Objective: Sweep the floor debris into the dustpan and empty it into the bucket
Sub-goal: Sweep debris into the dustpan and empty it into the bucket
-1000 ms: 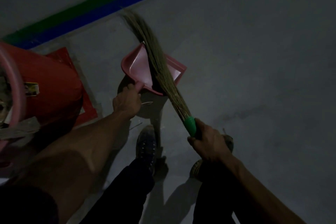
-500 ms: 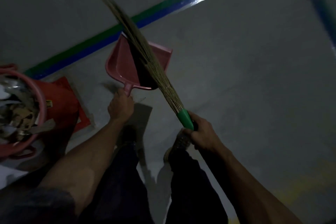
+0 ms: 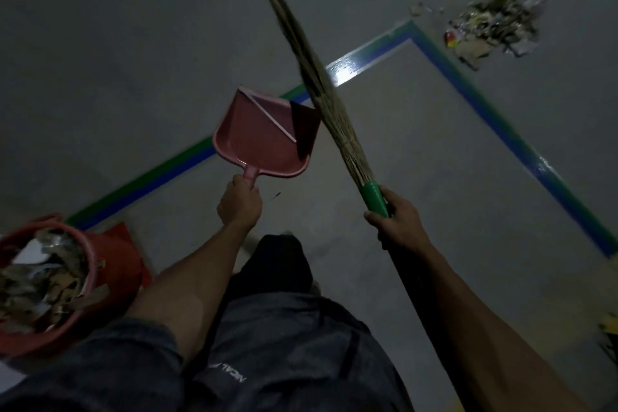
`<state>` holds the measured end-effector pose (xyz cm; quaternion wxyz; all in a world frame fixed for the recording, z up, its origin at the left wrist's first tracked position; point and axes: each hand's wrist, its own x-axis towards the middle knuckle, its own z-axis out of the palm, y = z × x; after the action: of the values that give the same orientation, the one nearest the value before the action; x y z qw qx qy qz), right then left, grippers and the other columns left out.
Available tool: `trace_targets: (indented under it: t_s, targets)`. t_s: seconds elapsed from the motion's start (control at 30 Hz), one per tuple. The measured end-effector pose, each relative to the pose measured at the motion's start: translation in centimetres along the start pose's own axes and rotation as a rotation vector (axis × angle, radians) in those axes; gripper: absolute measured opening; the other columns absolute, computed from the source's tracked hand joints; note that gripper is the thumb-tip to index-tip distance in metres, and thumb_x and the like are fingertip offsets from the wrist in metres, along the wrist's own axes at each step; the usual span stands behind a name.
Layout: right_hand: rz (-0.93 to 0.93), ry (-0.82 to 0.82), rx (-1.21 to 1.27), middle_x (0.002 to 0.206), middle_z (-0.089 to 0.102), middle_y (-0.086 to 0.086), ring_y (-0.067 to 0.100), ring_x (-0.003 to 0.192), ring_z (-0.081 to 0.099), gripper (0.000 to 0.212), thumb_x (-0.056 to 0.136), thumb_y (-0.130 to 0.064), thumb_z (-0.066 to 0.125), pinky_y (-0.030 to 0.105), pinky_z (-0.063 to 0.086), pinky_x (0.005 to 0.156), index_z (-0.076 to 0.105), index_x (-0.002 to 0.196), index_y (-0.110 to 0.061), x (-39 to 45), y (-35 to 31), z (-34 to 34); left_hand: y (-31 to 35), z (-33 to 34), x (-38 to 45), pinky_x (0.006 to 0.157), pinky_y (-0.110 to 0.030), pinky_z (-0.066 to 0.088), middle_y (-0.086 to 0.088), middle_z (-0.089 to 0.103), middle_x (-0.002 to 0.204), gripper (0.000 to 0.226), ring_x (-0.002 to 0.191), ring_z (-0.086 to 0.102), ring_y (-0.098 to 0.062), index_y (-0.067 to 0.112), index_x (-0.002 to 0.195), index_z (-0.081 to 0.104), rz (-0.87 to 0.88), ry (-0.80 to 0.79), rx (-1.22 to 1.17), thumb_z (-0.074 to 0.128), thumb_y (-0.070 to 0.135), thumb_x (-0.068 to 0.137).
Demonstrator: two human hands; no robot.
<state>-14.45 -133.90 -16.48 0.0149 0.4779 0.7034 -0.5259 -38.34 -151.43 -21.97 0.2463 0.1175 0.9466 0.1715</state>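
The left hand point(image 3: 239, 204) is curled tight round the short handle of the pink dustpan point(image 3: 264, 137), which is held up off the floor point(image 3: 434, 150) with its pan looking bare, though shadow covers one corner. The right hand point(image 3: 398, 222) grasps the green grip of the grass broom point(image 3: 321, 87), bristles raised and blurred at the tips. The red bucket point(image 3: 110, 264), cut off by the left edge, holds paper and scraps. A debris pile point(image 3: 491, 22) lies beyond the corner of the blue and green floor tape point(image 3: 461, 77), well apart from the dustpan. Dark trousers hide the feet.
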Motion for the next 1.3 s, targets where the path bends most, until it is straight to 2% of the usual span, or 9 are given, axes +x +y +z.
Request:
trace_targets:
  t_s: [0.2, 0.27, 0.37, 0.47, 0.53, 0.67, 0.9, 1.03, 1.3]
  targets:
    - [0.004, 0.142, -0.038, 0.105, 0.066, 0.010, 0.021, 0.063, 0.061, 0.063, 0.084, -0.020, 0.067, 0.029, 0.052, 0.045, 0.046, 0.142, -0.031, 6.4, -2.6, -4.9, 8.8, -1.0, 5.7, 0.079, -0.041, 0.045, -0.016, 0.058, 0.111, 0.030, 0.096, 0.058, -0.034, 0.009, 0.120, 0.051, 0.110, -0.020, 0.064, 0.045, 0.030, 0.099]
    - [0.019, 0.208, -0.106, 0.116, 0.066, 0.011, 0.027, 0.083, 0.065, 0.064, 0.084, -0.023, 0.068, 0.040, 0.058, 0.065, 0.044, 0.144, -0.030, 9.3, -3.4, -6.4, 12.2, -1.0, 8.8, 0.076, -0.038, 0.042, -0.014, 0.058, 0.110, 0.029, 0.094, 0.058, -0.032, 0.012, 0.120, 0.052, 0.153, -0.021, 0.097, 0.045, 0.030, 0.098]
    - [0.084, 0.319, -0.196, 0.131, 0.061, 0.010, 0.032, 0.111, 0.061, 0.069, 0.087, -0.028, 0.067, 0.035, 0.048, 0.088, 0.037, 0.149, -0.025, 13.5, -4.7, -9.2, 17.9, -1.1, 13.3, 0.070, -0.034, 0.037, -0.013, 0.059, 0.108, 0.027, 0.088, 0.055, -0.028, 0.012, 0.119, 0.052, 0.246, -0.026, 0.126, 0.045, 0.028, 0.098]
    - [0.132, 0.410, -0.214, 0.130, 0.062, 0.012, 0.032, 0.111, 0.061, 0.068, 0.089, -0.031, 0.065, 0.033, 0.045, 0.084, 0.034, 0.151, -0.025, 16.8, -6.4, -12.3, 23.8, -2.0, 16.9, 0.075, -0.039, 0.044, -0.012, 0.056, 0.112, 0.032, 0.095, 0.056, -0.032, 0.016, 0.127, 0.050, 0.381, -0.086, 0.196, 0.041, 0.026, 0.098]
    - [0.168, 0.461, -0.215, 0.129, 0.062, 0.013, 0.033, 0.110, 0.060, 0.069, 0.091, -0.032, 0.062, 0.033, 0.044, 0.082, 0.032, 0.152, -0.025, 18.8, -7.3, -14.8, 28.0, -2.5, 18.8, 0.077, -0.040, 0.043, -0.014, 0.057, 0.111, 0.028, 0.097, 0.056, -0.034, 0.011, 0.121, 0.052, 0.411, -0.077, 0.181, 0.044, 0.025, 0.097]
    - [0.232, 0.527, -0.235, 0.127, 0.059, 0.015, 0.034, 0.108, 0.058, 0.071, 0.094, -0.034, 0.058, 0.035, 0.044, 0.081, 0.024, 0.155, -0.024, 22.6, -8.3, -19.8, 35.5, -2.9, 21.1, 0.069, -0.035, 0.033, -0.016, 0.060, 0.102, 0.022, 0.091, 0.058, -0.036, 0.005, 0.109, 0.055, 0.494, -0.007, 0.177, 0.052, 0.022, 0.094]
    - [0.320, 0.609, -0.281, 0.124, 0.054, 0.014, 0.033, 0.102, 0.056, 0.070, 0.098, -0.038, 0.050, 0.033, 0.037, 0.074, 0.015, 0.157, -0.023, 29.4, -6.4, -28.9, 47.8, -0.1, 25.1, 0.065, -0.035, 0.038, -0.011, 0.061, 0.090, 0.022, 0.079, 0.057, -0.032, 0.012, 0.105, 0.054, 0.607, 0.009, 0.256, 0.054, 0.030, 0.092]
    - [0.345, 0.621, -0.267, 0.124, 0.053, 0.015, 0.034, 0.103, 0.056, 0.070, 0.099, -0.039, 0.048, 0.038, 0.043, 0.079, 0.013, 0.157, -0.023, 34.4, -4.6, -36.2, 55.4, 3.2, 26.5, 0.063, -0.034, 0.040, -0.009, 0.060, 0.086, 0.019, 0.071, 0.052, -0.027, 0.013, 0.103, 0.054, 0.621, 0.025, 0.250, 0.055, 0.030, 0.093]
    - [0.376, 0.589, -0.233, 0.135, 0.049, 0.015, 0.034, 0.114, 0.052, 0.069, 0.100, -0.040, 0.046, 0.041, 0.044, 0.088, 0.011, 0.157, -0.022, 42.0, -3.7, -52.0, 70.7, 7.6, 26.6, 0.064, -0.034, 0.038, -0.010, 0.061, 0.088, 0.019, 0.081, 0.059, -0.033, 0.013, 0.100, 0.054, 0.601, 0.015, 0.204, 0.056, 0.030, 0.092]
